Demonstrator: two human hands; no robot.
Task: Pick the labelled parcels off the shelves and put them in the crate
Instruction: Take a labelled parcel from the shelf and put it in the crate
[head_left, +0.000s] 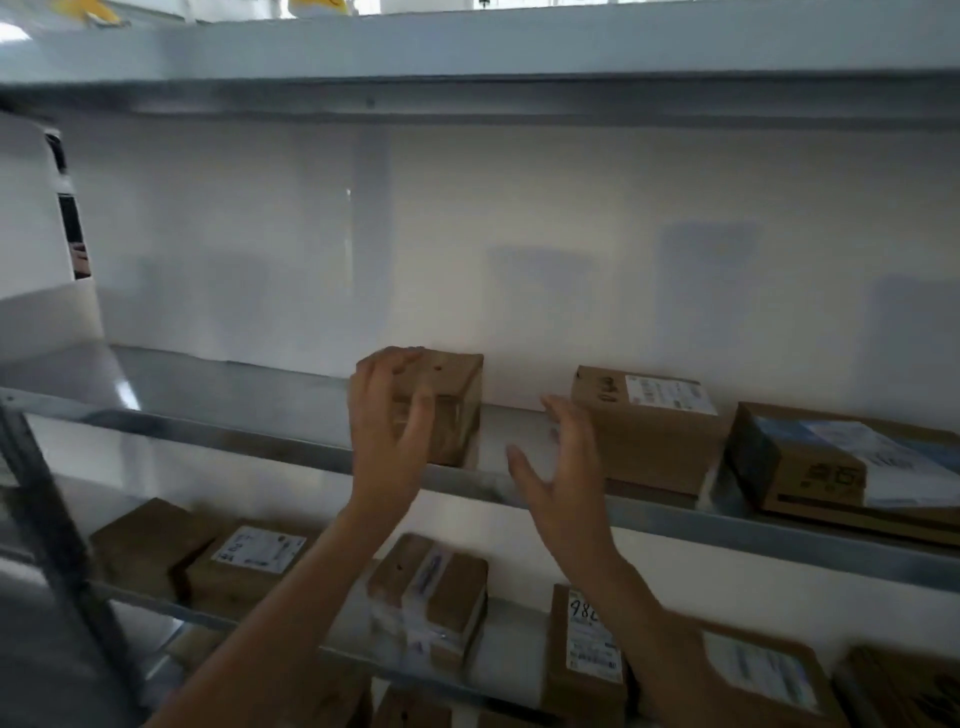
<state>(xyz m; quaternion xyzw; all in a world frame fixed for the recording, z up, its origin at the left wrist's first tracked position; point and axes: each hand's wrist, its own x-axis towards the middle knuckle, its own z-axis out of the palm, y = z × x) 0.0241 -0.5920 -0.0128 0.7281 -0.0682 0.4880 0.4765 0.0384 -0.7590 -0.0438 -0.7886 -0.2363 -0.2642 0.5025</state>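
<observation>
A small brown cardboard parcel (452, 400) stands on the upper metal shelf (260, 441) against the white back wall. My left hand (387, 431) is raised at its left front corner, fingers spread and slightly curved over the box; contact is blurred. My right hand (558, 467) hovers with open, spread fingers in the gap to the parcel's right, apart from it. A labelled brown parcel (649, 426) sits just right of that hand. No crate is in view.
A larger box with a blue-white label (841, 462) lies at the shelf's right end. The lower shelf holds several labelled parcels, among them one with a white label (249, 561), a taped one (431, 587) and an upright one marked "98" (587, 639). A dark upright post (57, 545) stands left.
</observation>
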